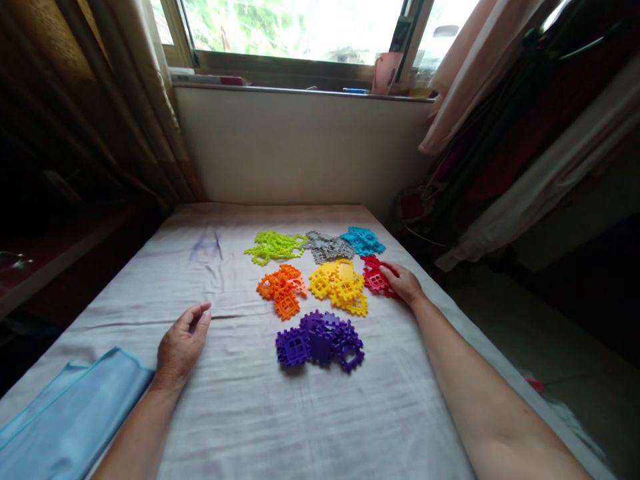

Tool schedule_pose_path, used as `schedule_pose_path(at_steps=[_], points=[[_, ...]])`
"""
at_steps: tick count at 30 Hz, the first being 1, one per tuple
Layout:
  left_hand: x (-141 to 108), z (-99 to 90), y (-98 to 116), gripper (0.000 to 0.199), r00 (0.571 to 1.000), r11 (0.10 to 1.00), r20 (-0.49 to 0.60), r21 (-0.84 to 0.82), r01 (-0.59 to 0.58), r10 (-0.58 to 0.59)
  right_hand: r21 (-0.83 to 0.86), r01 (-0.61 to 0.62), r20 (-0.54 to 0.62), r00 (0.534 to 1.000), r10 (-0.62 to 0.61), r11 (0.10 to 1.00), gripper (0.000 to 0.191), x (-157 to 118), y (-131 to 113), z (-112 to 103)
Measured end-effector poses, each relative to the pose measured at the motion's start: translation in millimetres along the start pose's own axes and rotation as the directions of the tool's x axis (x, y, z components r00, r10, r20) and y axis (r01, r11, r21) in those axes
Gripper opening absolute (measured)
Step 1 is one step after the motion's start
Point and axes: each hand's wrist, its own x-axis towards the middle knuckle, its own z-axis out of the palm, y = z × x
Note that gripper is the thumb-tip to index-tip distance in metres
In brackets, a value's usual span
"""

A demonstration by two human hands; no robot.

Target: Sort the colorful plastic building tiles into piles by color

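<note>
My right hand [404,283] is at the right end of the piles, its fingers closed at the edge of the red interlocking tiles [374,278]. Part of that red pile is hidden behind the fingers. My left hand [184,340] rests on the sheet at the left, fingers loosely curved and apart from the thumb, with nothing in it. Between the hands lie purple tiles [320,339] nearest me. Orange tiles [284,290] and yellow tiles [340,285] form a middle row. Behind them are lime green tiles [275,247], grey tiles [330,247] and blue tiles [363,240].
A folded light blue cloth [85,413] lies beside my left forearm. The pale sheet [225,413] covers a flat, bed-like surface that ends at a low wall [300,147]. A pink cup [386,73] stands on the window sill. Curtains and hanging clothes flank both sides.
</note>
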Motion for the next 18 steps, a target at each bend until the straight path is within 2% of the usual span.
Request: schedule_pose_path(at_steps=[3,5,10,13,16,18], points=[[0.2,1.0,-0.5,0.047,1.0,1.0,0.008,0.025,0.007,-0.007,0.137,0.124,0.059,0.989,-0.133,0.983,0.036,-21.5,-19.6,20.7],[-0.1,2.0,-0.9,0.045,1.0,1.0,0.005,0.011,-0.006,0.006,0.208,0.189,0.04,0.979,-0.201,0.96,0.037,-38.3,-35.7,35.2],[-1.2,3.6,-1.4,0.043,0.999,0.997,-0.011,-0.049,-0.054,0.053,0.257,0.219,-0.04,0.976,-0.216,0.941,0.044,-85.2,-84.3,75.3],[-2.5,2.8,-1.4,0.041,0.998,0.996,-0.01,-0.052,-0.069,0.069,0.291,0.291,0.027,0.95,-0.311,0.912,0.043,-110.0,-114.0,93.0],[-4.6,1.3,-1.6,0.041,0.995,0.994,-0.025,-0.055,-0.094,0.093,0.339,0.414,0.09,0.88,-0.467,0.845,0.038,-107.4,-134.2,94.6],[-5.7,0.6,-1.9,0.04,0.994,0.992,-0.037,-0.065,-0.107,0.105,0.319,0.476,0.053,0.854,-0.517,0.82,0.039,-79.5,-137.8,85.9]])
